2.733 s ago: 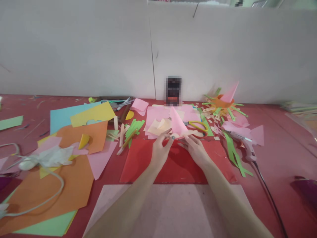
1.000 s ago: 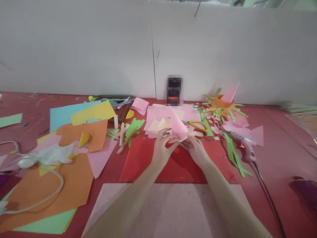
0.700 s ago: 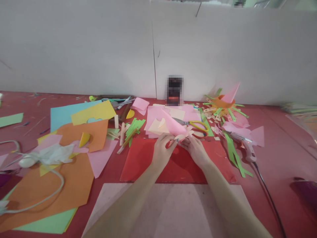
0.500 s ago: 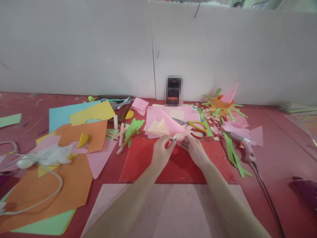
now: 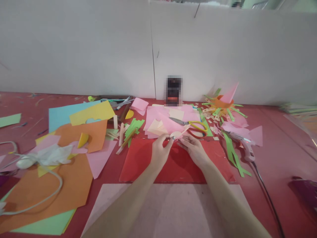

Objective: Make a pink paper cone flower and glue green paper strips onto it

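Both hands meet above the back edge of a red board (image 5: 148, 162). My left hand (image 5: 160, 150) pinches a pink paper cone with cream paper pieces (image 5: 175, 134) on it, thumb on the near side. My right hand (image 5: 194, 150) closes its fingertips on the right side of the same piece; part of its grip is hidden. Just beyond the hands lie scissors with yellow and red handles (image 5: 198, 125), on pink paper sheets (image 5: 151, 115). Cream paper scraps (image 5: 157, 127) rest left of the scissors.
A glue gun (image 5: 247, 148) with a black cord lies at right, near green paper strips (image 5: 231, 152). Behind it stands an orange paper piece with a pink cone (image 5: 224, 100). Coloured sheets (image 5: 74, 178) and a white cable (image 5: 60, 185) cover the left. A white wall (image 5: 99, 49) closes the back.
The pink cone has turned in my hands; its long point no longer stands out to the upper left. My right fingers have shifted slightly, and the cream round piece shows more plainly.
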The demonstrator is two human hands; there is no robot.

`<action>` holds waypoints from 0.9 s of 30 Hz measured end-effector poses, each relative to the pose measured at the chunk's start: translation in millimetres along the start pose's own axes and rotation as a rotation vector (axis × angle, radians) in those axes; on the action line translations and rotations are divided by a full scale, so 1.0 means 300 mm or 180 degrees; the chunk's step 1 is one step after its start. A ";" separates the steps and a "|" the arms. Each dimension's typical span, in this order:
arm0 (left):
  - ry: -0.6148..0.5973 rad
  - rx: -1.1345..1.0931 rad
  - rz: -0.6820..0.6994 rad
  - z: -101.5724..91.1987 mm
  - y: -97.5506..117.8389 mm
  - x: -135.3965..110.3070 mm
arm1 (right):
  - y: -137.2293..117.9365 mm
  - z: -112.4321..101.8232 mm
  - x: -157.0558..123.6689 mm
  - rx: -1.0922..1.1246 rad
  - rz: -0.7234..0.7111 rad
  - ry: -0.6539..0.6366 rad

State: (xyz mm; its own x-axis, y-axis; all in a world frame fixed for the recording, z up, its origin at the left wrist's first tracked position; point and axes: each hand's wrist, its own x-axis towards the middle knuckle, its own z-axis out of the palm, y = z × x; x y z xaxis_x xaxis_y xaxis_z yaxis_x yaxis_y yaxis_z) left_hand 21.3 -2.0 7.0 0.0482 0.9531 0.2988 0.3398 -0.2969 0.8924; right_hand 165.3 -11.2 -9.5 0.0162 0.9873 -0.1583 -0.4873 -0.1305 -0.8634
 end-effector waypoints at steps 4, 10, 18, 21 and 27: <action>0.0092 -0.0205 -0.0136 -0.007 0.004 -0.002 | -0.001 0.007 -0.002 -0.0101 -0.0092 0.0034; 0.0537 -0.0842 -0.0450 -0.024 -0.032 0.022 | 0.002 -0.021 0.018 -0.0142 -0.0785 0.0992; 0.0321 -0.1931 -0.0769 -0.009 -0.094 0.054 | -0.016 -0.042 0.024 -0.0244 -0.0998 0.1109; 0.0295 -0.1997 -0.0837 -0.003 -0.100 0.052 | -0.010 -0.038 0.023 -0.0161 -0.0836 0.1021; 0.0179 -0.1732 -0.0885 -0.005 -0.082 0.052 | -0.004 -0.040 0.027 -0.0172 -0.0825 0.0967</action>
State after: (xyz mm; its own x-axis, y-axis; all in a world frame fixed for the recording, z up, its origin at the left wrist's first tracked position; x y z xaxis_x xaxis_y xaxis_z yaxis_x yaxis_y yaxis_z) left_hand 12.1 20.1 -9.7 -0.0282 0.9990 0.0341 -0.1966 -0.0390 0.9797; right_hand 176.4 -4.1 -15.5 0.3938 0.9173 -0.0594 -0.3867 0.1068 -0.9160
